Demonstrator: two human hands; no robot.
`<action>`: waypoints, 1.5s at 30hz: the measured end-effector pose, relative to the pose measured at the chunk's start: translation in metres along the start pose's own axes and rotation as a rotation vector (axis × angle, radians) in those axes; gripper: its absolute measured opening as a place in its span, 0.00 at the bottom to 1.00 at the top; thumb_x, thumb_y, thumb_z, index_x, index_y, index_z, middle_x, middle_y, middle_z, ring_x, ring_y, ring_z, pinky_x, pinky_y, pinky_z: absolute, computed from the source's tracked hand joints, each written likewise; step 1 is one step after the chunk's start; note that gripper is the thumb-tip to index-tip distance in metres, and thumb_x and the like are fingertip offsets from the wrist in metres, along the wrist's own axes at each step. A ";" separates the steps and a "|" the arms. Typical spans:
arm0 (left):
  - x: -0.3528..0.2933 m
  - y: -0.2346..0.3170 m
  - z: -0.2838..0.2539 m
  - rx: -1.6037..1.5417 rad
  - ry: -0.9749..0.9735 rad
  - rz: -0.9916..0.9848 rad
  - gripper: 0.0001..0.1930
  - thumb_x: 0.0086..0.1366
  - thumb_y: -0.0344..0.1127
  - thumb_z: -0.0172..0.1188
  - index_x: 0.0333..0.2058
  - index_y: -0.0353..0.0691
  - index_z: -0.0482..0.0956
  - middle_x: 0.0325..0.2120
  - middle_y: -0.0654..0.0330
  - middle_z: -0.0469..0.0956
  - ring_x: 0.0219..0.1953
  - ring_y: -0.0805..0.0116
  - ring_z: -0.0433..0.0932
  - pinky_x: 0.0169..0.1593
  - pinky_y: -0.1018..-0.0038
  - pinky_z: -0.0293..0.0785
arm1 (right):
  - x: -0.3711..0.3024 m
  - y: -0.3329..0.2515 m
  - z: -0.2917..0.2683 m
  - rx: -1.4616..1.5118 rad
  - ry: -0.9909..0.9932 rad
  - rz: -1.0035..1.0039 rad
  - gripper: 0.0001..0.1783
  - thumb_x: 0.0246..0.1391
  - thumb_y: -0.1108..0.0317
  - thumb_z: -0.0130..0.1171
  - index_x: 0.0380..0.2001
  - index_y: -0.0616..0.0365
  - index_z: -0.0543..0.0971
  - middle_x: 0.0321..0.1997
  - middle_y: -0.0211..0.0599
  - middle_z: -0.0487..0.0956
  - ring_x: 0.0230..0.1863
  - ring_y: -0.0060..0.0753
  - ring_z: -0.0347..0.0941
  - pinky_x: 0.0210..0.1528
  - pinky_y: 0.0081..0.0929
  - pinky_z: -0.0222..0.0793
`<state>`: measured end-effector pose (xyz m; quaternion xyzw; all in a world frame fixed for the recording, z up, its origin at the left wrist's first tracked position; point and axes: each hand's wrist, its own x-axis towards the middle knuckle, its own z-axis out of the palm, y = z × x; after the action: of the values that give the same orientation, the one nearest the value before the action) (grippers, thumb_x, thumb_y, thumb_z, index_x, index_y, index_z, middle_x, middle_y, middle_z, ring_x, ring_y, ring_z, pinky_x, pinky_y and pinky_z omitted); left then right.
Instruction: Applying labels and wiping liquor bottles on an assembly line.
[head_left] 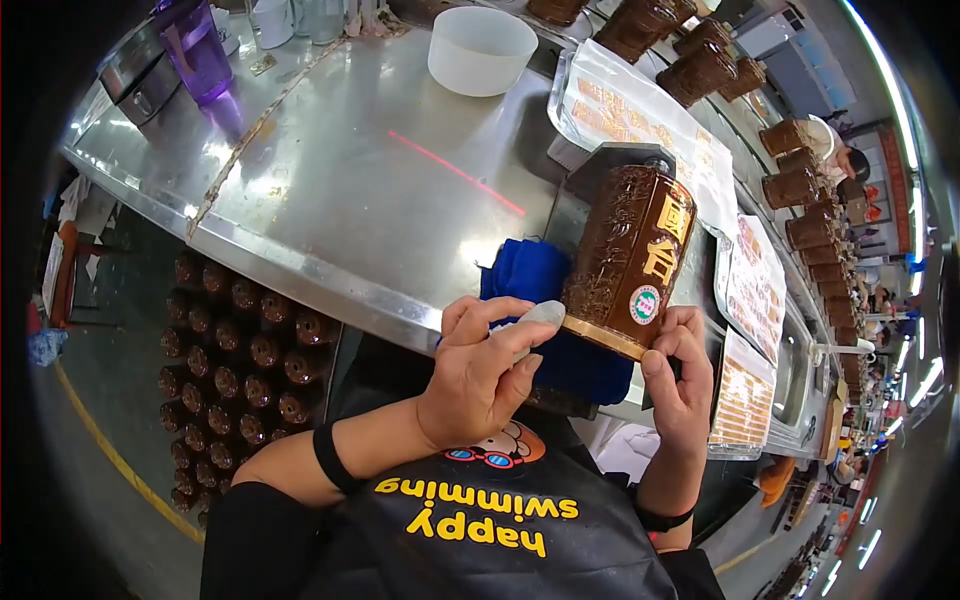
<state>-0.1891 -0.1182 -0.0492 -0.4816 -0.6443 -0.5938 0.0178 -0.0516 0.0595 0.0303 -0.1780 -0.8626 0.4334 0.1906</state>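
Observation:
A dark brown embossed bottle (625, 240) with gold characters and a round green-and-white sticker lies tilted in front of me, its base end toward me. A narrow gold strip (606, 338) runs along that end. My left hand (480, 365) is at the bottle's lower left, fingers bent around a pale grey rounded piece (543, 316) that touches the end of the gold strip. Whether this piece is partly worn on a finger, I cannot tell. My right hand (680, 380) pinches the strip's right end between thumb and curled index finger. Blue cloth (525, 268) lies under the bottle.
A dark stand (600, 165) is by the bottle's neck. Trays (562, 110) with sheets of gold labels line the right side. A white bowl (482, 55) and a purple cup (197, 55) sit on the metal table (350, 200). Many bottles (240, 350) stand below left.

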 end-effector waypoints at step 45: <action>0.075 0.010 0.034 0.236 -0.329 0.924 0.11 0.38 0.33 0.63 0.24 0.52 0.73 0.41 0.67 0.74 0.37 0.65 0.66 0.36 0.70 0.65 | -0.022 0.051 -0.047 0.353 -0.158 0.023 0.17 0.57 0.57 0.61 0.25 0.58 0.70 0.39 0.33 0.66 0.41 0.26 0.60 0.43 0.23 0.58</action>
<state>-0.2041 -0.0481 -0.0066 -0.7983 -0.4211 -0.3631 0.2313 -0.0026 0.1095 0.0105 -0.1169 -0.7835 0.5927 0.1455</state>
